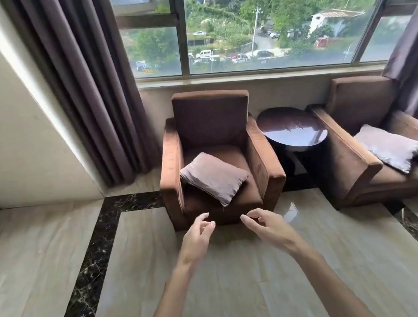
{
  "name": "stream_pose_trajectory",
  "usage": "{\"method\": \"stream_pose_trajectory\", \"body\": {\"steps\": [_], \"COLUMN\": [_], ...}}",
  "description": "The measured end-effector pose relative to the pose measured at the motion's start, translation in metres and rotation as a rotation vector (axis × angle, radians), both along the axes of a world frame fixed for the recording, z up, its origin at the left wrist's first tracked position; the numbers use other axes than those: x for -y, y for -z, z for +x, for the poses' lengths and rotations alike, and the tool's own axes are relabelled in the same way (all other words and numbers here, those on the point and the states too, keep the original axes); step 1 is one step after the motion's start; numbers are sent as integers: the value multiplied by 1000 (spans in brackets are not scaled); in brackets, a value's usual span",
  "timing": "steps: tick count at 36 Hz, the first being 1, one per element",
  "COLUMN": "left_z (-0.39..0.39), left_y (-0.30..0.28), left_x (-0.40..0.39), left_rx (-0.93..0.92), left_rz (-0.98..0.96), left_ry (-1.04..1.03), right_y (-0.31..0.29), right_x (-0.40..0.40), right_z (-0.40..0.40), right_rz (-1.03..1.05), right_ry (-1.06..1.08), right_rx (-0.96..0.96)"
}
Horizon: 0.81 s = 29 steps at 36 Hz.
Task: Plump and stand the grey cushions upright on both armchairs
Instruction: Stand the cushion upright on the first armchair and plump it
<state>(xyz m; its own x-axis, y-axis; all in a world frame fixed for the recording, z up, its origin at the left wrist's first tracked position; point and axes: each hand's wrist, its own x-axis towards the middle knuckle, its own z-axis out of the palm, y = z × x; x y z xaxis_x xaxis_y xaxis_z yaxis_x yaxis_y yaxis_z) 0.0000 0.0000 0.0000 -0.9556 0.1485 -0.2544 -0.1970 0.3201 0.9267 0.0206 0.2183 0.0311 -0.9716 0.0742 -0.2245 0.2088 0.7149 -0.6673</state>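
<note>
A grey cushion (213, 177) lies flat and askew on the seat of the brown armchair (263, 160) in the middle of the view. A second grey cushion (391, 147) lies flat on the seat of the other brown armchair (348, 160) at the right. My left hand (197, 236) and my right hand (262, 224) are stretched out side by side in front of the middle armchair, just below its front edge. Both hands have their fingers apart and slightly curled and hold nothing. Neither hand touches the cushion.
A round dark glossy side table (292, 127) stands between the two armchairs. Dark curtains (86, 92) hang at the left and at the far right of a wide window (257, 29). The floor (233, 278) is pale tile with a black marble border.
</note>
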Motion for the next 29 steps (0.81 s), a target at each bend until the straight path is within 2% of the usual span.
{"method": "stream_pose_trajectory", "body": {"steps": [11,17,29], "left_z": [-101,-193,-362], "left_y": [-12,-4,30], "left_x": [10,-14,-57], "left_rx": [86,111,215], "left_rz": [239,188,3], "left_ry": [-45,-55,44], "right_y": [-4,15,49], "right_x": [-15,-45,-100], "right_z": [-100,-184,-329], "right_rz": [-258,-379,-491], "right_ry": [96,90,251], "right_rx": [-108,-60,90]}}
